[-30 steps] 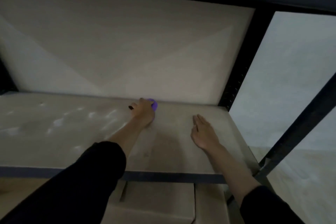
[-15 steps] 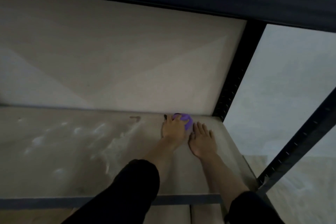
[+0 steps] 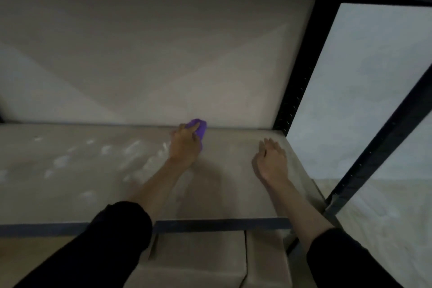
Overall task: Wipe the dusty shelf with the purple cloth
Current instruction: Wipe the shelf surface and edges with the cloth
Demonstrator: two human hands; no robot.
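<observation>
While the left hand (image 3: 184,145) presses the small bunched purple cloth (image 3: 200,127) against the back edge of the pale, dusty board shelf (image 3: 70,182), the fingers curl closed over it — only a wad of fabric shows past the knuckles. The right hand (image 3: 272,161) lies open and flat near the shelf's right edge, holding nothing. The cloth looks soft, light and easily crumpled, so it likely bunches and slips under a loose grip; gathering it in the palm with the fingers spread over the top should keep it flat. Pale dust smears mark the shelf's left part.
</observation>
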